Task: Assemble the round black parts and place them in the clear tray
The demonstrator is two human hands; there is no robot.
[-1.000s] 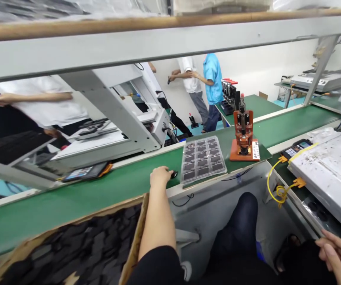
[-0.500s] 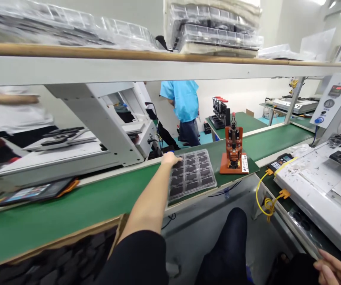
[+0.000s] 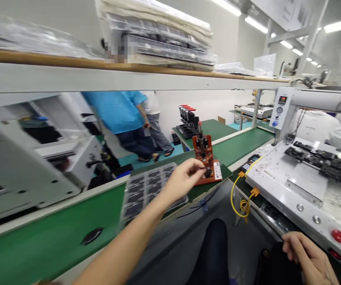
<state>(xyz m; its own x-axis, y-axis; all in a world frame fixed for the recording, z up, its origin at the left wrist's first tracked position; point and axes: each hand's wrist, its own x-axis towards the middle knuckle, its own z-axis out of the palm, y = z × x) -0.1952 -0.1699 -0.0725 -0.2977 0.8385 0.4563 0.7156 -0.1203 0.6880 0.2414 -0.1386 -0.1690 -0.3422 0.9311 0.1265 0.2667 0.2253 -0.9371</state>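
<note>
My left hand [image 3: 185, 176] is stretched forward, thumb and fingers pinched together at the base of an orange-red toggle press [image 3: 199, 146]. A small dark bit shows at the fingertips, too small to name. Beneath my left wrist lies a clear plastic tray [image 3: 124, 206] with dark flat pieces in its compartments, partly covered by my forearm. At the lower right, my right hand [image 3: 309, 255] rests above my lap with its fingers curled in. Whatever those fingers hold, if anything, is hidden.
A dark oval piece [image 3: 92, 236] lies on the green bench [image 3: 54, 237]. To the right stands a white machine [image 3: 277, 178] with black fixtures and a yellow cable [image 3: 232, 198]. A shelf [image 3: 158, 79] with packed trays crosses overhead. People [image 3: 113, 114] stand beyond the bench.
My left hand has moved from the tray's far left corner rightward to the press. The view has swung right, showing more of the white machine. My right hand shows more fully.
</note>
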